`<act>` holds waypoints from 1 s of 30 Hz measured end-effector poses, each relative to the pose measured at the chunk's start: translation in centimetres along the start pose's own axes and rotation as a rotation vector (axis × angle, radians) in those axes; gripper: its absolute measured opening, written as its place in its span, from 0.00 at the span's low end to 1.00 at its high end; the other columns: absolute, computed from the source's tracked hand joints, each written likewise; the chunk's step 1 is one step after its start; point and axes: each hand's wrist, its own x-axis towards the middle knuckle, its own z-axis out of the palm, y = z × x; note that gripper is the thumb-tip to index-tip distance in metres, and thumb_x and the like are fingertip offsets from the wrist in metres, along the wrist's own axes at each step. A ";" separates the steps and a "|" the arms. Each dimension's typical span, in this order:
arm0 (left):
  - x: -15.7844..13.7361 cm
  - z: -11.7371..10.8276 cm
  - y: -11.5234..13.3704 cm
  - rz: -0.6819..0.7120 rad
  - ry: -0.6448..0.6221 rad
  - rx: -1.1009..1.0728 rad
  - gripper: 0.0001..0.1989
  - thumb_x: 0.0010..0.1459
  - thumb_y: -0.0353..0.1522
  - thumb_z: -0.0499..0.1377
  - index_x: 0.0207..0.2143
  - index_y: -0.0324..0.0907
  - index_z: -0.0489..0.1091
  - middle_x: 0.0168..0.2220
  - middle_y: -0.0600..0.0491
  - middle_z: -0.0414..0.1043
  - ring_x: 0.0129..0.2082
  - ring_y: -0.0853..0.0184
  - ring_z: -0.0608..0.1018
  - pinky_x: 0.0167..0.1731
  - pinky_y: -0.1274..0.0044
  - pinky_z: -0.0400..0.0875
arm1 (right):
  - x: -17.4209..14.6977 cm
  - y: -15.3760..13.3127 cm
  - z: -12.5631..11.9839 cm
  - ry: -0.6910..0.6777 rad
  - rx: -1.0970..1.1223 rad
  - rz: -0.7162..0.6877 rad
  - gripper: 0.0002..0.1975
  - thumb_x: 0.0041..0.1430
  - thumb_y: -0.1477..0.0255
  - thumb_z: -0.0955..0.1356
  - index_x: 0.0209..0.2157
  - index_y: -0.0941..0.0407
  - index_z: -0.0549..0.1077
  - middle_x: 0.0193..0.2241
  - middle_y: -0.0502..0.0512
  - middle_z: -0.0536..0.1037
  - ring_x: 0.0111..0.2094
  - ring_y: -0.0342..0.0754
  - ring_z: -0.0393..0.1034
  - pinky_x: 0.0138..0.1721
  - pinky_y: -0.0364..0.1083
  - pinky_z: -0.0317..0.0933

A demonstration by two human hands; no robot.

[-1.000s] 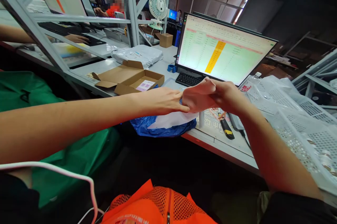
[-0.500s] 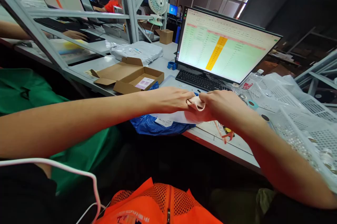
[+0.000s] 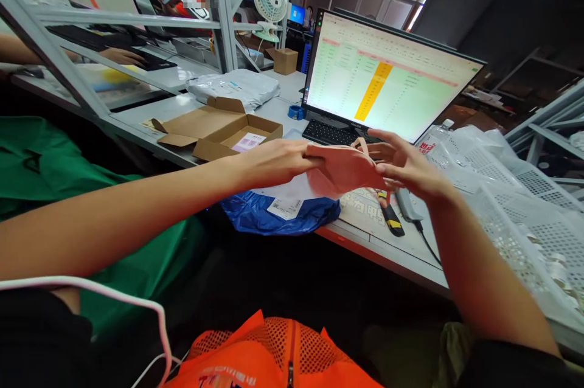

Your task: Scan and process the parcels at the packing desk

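Note:
A pink bra [image 3: 344, 168], with a smooth moulded cup and a thin strap loop at its top, is held above the desk edge. My left hand [image 3: 285, 160] grips its left end, fingers closed on the fabric. At its right end is my right hand [image 3: 401, 166], fingers spread and thumb near the fabric; whether it touches cannot be made out. Below lies a blue plastic bag [image 3: 310, 224] with a white label [image 3: 286, 208]. To the right, under my right hand, are a black and yellow box cutter [image 3: 391, 221] and a grey corded device [image 3: 409, 207].
An open cardboard box [image 3: 214, 138] lies left of the bag, a white plastic parcel [image 3: 237, 87] behind it. A monitor [image 3: 351, 78] and keyboard [image 3: 326, 132] stand at the back. White perforated baskets [image 3: 515, 236] fill the right side. A co-worker's hand [image 3: 121, 58] rests beyond the metal frame.
The bra, bunched between both hands before, now spreads out to the right. My right hand has opened its fingers and moved right. The box cutter and grey device show more clearly.

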 end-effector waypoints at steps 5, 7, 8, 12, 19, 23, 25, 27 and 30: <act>1.2 0.3 1.2 0.016 -0.020 -0.007 0.27 0.65 0.16 0.52 0.60 0.45 0.73 0.60 0.45 0.75 0.56 0.60 0.80 0.49 0.73 0.77 | -0.2 -0.9 4.4 0.120 -0.238 -0.227 0.26 0.67 0.56 0.73 0.63 0.48 0.74 0.58 0.60 0.80 0.56 0.56 0.76 0.57 0.55 0.69; 1.6 0.4 1.7 0.009 -0.063 0.008 0.27 0.66 0.17 0.52 0.61 0.46 0.72 0.60 0.45 0.75 0.55 0.60 0.80 0.48 0.73 0.77 | 0.2 -1.8 5.4 0.119 -0.401 -0.285 0.14 0.72 0.63 0.68 0.52 0.51 0.81 0.48 0.58 0.83 0.46 0.51 0.77 0.49 0.49 0.68; 1.7 0.5 1.7 0.009 -0.085 0.021 0.27 0.66 0.17 0.53 0.61 0.46 0.72 0.59 0.45 0.75 0.55 0.60 0.80 0.48 0.73 0.77 | 0.3 -2.2 5.6 0.099 -0.477 -0.295 0.13 0.73 0.66 0.66 0.48 0.53 0.82 0.43 0.57 0.83 0.41 0.49 0.76 0.45 0.47 0.66; 1.4 0.8 1.4 0.047 -0.147 0.040 0.27 0.63 0.16 0.56 0.60 0.46 0.73 0.59 0.45 0.74 0.54 0.60 0.79 0.51 0.72 0.75 | 0.7 -3.1 5.3 -0.077 -0.843 -0.158 0.11 0.71 0.76 0.65 0.40 0.56 0.81 0.34 0.57 0.81 0.35 0.48 0.72 0.36 0.45 0.57; 2.4 0.6 2.0 0.116 -0.164 0.075 0.25 0.64 0.17 0.58 0.58 0.48 0.74 0.56 0.46 0.76 0.49 0.61 0.79 0.44 0.73 0.73 | 2.3 -4.2 7.3 -0.329 -1.141 0.196 0.10 0.66 0.80 0.67 0.38 0.57 0.81 0.32 0.61 0.82 0.32 0.52 0.75 0.32 0.47 0.56; 2.5 0.0 2.3 0.091 -0.174 0.163 0.19 0.64 0.18 0.56 0.51 0.43 0.77 0.54 0.43 0.76 0.50 0.58 0.79 0.45 0.71 0.75 | 3.0 -3.3 6.1 -0.393 -0.760 0.120 0.11 0.61 0.77 0.70 0.45 0.56 0.80 0.39 0.59 0.84 0.38 0.53 0.78 0.37 0.47 0.66; 1.9 -0.4 1.8 0.041 -0.100 0.178 0.19 0.65 0.19 0.55 0.53 0.42 0.75 0.57 0.42 0.75 0.51 0.58 0.79 0.45 0.71 0.76 | 2.5 -2.4 4.1 -0.344 -0.351 0.016 0.21 0.62 0.68 0.72 0.57 0.53 0.76 0.52 0.59 0.83 0.48 0.54 0.78 0.46 0.50 0.72; 1.1 -0.5 1.0 -0.005 0.025 0.197 0.19 0.66 0.19 0.54 0.54 0.42 0.74 0.58 0.43 0.75 0.52 0.58 0.78 0.45 0.71 0.77 | 1.5 -1.4 2.2 -0.182 -0.026 -0.058 0.29 0.65 0.58 0.71 0.65 0.50 0.70 0.62 0.59 0.78 0.58 0.55 0.75 0.55 0.53 0.73; 0.2 -0.1 -0.2 -0.083 0.234 0.225 0.18 0.69 0.21 0.53 0.54 0.42 0.74 0.56 0.43 0.76 0.52 0.59 0.79 0.47 0.68 0.78 | -0.3 -0.2 1.1 0.118 0.077 -0.084 0.28 0.69 0.49 0.68 0.64 0.48 0.71 0.66 0.61 0.74 0.65 0.57 0.71 0.61 0.58 0.71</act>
